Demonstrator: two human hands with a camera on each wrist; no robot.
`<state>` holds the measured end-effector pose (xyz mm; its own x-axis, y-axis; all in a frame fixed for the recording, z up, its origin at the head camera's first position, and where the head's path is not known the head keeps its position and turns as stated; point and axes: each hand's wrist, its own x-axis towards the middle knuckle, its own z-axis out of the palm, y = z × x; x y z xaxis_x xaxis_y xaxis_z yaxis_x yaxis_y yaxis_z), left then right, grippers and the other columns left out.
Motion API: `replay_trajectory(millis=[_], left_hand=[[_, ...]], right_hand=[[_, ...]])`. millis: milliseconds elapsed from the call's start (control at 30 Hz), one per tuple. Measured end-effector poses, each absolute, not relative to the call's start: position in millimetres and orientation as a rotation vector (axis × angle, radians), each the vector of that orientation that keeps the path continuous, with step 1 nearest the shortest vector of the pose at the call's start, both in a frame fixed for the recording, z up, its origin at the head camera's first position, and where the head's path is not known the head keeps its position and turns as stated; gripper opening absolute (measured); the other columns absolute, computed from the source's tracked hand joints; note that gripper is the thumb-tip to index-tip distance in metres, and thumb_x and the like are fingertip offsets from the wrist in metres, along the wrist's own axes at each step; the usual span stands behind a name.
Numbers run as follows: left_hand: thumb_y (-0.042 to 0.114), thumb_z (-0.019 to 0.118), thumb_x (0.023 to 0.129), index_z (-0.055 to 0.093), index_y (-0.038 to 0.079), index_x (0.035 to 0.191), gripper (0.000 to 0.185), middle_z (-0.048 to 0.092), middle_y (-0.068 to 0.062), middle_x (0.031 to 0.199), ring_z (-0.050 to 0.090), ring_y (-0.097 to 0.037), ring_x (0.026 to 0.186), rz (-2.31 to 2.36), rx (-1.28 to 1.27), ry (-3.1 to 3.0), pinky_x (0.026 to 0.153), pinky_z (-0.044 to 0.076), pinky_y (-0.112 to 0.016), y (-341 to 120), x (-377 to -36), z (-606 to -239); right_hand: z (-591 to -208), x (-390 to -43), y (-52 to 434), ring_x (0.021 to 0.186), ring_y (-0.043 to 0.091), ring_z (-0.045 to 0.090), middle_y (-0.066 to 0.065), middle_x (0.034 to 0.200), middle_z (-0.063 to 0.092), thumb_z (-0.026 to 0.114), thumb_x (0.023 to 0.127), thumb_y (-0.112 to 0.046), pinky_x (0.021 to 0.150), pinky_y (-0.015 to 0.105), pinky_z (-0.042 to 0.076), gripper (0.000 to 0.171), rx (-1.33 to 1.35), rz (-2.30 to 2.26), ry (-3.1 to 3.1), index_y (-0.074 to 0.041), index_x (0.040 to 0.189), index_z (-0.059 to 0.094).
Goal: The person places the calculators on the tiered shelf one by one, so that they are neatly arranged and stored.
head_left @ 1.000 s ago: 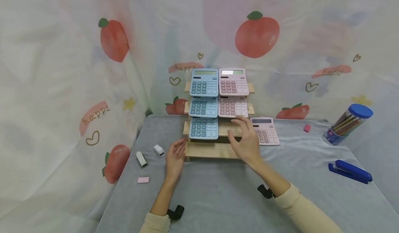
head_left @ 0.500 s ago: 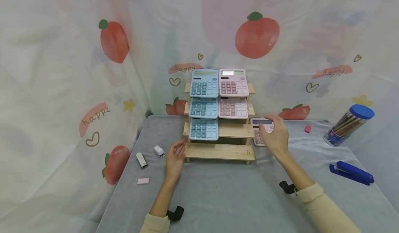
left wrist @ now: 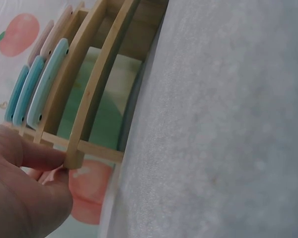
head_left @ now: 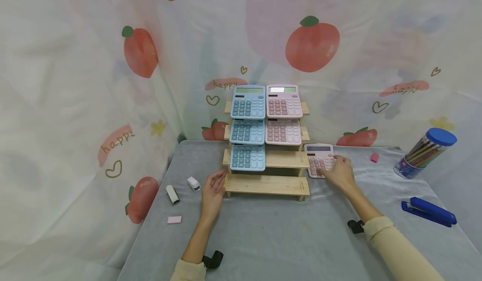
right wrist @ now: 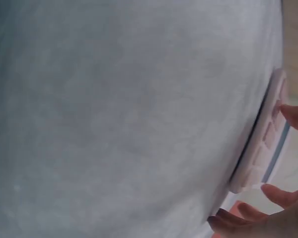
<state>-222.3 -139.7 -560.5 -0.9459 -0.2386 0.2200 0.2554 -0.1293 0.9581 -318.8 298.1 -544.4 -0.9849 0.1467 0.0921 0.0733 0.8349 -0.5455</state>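
Note:
A pink calculator [head_left: 319,149] lies on the grey cloth just right of a stepped wooden rack [head_left: 268,185]. Over it is my right hand [head_left: 342,174], thumb at the keys and the other fingers spread near its right edge. The right wrist view shows a gap between the index finger and the calculator's side [right wrist: 253,171]. My left hand [head_left: 213,194] pinches the left end of the rack's lowest step between thumb and finger, seen closely in the left wrist view. Three blue calculators [head_left: 247,157] fill the rack's left column; two pink ones [head_left: 284,101] stand beside the upper two.
Left of the rack lie a white stapler-like item [head_left: 193,184], a cream stick-shaped item [head_left: 173,194] and a pale pink block [head_left: 174,219]. At right are a small red-pink block [head_left: 374,157], a blue-lidded tube of pencils [head_left: 425,153] and a blue stapler [head_left: 429,211].
My right hand has moved right, away from the front of the rack, and lowered over the pink calculator on the table. My left hand has stayed at the rack's lower left end.

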Motion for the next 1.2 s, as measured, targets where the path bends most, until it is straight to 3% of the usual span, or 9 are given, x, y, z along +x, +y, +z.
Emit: replay_trajectory(millis=[300,533,867,1033,1200], left_hand=[[-0.036,0.043,0.082,0.053,-0.013,0.135,0.059,0.054,-0.031,0.145,0.05,-0.041,0.141,-2.147,-0.043,-1.8,0.115,0.043,-0.031,-137.5,-222.5,-560.6],[-0.037,0.043,0.081,0.054,-0.012,0.135,0.061,0.055,-0.029,0.145,0.051,-0.039,0.14,-2.138,-0.032,-1.809,0.115,0.044,-0.03,-137.3,-221.7,-560.2],[-0.036,0.043,0.081,0.053,-0.01,0.136,0.062,0.054,-0.029,0.145,0.051,-0.039,0.141,-2.156,-0.022,-1.807,0.114,0.044,-0.029,-138.9,-221.5,-561.9],[-0.036,0.043,0.082,0.052,-0.011,0.138,0.062,0.054,-0.027,0.147,0.05,-0.037,0.142,-2.162,-0.002,-1.824,0.115,0.044,-0.029,-139.3,-220.0,-562.6],[-0.036,0.043,0.081,0.053,-0.011,0.137,0.063,0.055,-0.027,0.146,0.051,-0.038,0.141,-2.128,-0.001,-1.84,0.115,0.044,-0.029,-138.4,-219.8,-559.3]], right_hand=[[-550.9,-316.1,297.5,0.122,0.062,0.042,0.044,0.145,0.032,0.087,0.075,-0.06,0.097,0.073,0.042,0.121,-0.248,0.817,-2.931,0.011,0.154,0.03],[-550.4,-311.2,288.8,0.122,0.067,0.039,0.045,0.146,0.03,0.091,0.069,-0.058,0.093,0.076,0.041,0.131,-0.165,0.705,-2.986,0.011,0.157,0.024],[-557.1,-319.0,274.1,0.125,0.07,0.038,0.044,0.151,0.026,0.09,0.07,-0.061,0.096,0.079,0.038,0.129,-0.145,0.736,-2.952,0.011,0.155,0.026],[-561.6,-324.4,268.6,0.128,0.071,0.035,0.043,0.155,0.02,0.089,0.075,-0.051,0.1,0.08,0.035,0.12,-0.179,0.741,-2.955,0.01,0.156,0.024],[-561.0,-326.3,267.5,0.123,0.071,0.039,0.04,0.154,0.021,0.09,0.075,-0.04,0.093,0.079,0.039,0.117,-0.18,0.786,-2.898,0.008,0.158,0.022]])
